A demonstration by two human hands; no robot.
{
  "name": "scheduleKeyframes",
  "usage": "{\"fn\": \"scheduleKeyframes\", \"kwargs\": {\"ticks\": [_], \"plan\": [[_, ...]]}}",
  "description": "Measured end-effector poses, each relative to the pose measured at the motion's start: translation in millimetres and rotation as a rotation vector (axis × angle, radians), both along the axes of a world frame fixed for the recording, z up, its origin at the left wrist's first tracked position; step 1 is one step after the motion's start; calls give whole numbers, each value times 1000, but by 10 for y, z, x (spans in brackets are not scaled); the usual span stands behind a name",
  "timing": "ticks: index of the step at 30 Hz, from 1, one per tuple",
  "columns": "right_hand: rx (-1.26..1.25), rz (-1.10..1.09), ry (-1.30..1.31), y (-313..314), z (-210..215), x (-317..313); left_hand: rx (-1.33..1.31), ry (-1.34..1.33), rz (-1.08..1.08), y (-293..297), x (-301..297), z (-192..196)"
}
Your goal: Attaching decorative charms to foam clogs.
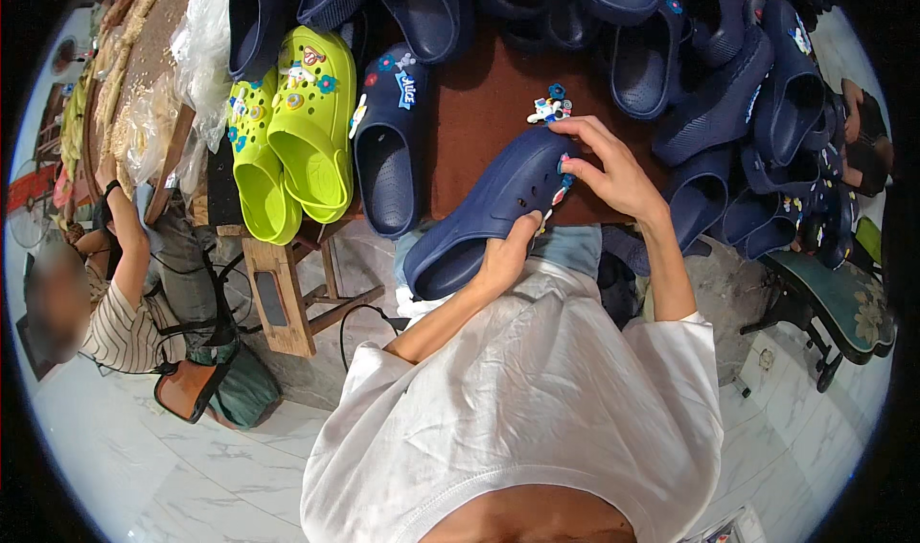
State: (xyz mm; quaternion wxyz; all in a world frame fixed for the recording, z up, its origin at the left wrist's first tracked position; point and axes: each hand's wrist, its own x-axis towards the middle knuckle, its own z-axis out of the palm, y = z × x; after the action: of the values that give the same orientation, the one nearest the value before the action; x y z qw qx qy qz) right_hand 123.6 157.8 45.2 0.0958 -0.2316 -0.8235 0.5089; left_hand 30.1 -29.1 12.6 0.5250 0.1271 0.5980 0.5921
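A navy clog (498, 193) is tilted over the table's near edge, its heel opening toward me. My left hand (508, 255) grips its side near the opening, thumb on the upper. My right hand (618, 174) curls around the toe; its thumb touches a small red and blue charm (563, 164) on the upper, and the index finger rests on the toe tip. More charms line that side, partly hidden. Just beyond the toe, a little cluster of charms (549, 109) with a white figure and blue flower lies on the table.
Left on the brown table (470, 92) are a charm-covered navy clog (388, 150) and two lime green clogs (311, 121). Navy clogs (709, 92) pile up at the back and right. A seated person (120, 294) is at far left, a green-topped stool (834, 299) at right.
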Motion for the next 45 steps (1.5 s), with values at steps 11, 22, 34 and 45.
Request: {"fn": "scheduleKeyframes", "kwargs": {"ticks": [11, 22, 34, 45], "plan": [[49, 150, -112, 27, 43, -55, 25, 76, -5, 27, -20, 35], [235, 107, -211, -73, 105, -139, 73, 83, -61, 31, -61, -36], [-232, -52, 6, -9, -337, 22, -14, -589, 214, 54, -110, -14], [-337, -50, -55, 28, -417, -70, -42, -468, 149, 35, -131, -178]]}}
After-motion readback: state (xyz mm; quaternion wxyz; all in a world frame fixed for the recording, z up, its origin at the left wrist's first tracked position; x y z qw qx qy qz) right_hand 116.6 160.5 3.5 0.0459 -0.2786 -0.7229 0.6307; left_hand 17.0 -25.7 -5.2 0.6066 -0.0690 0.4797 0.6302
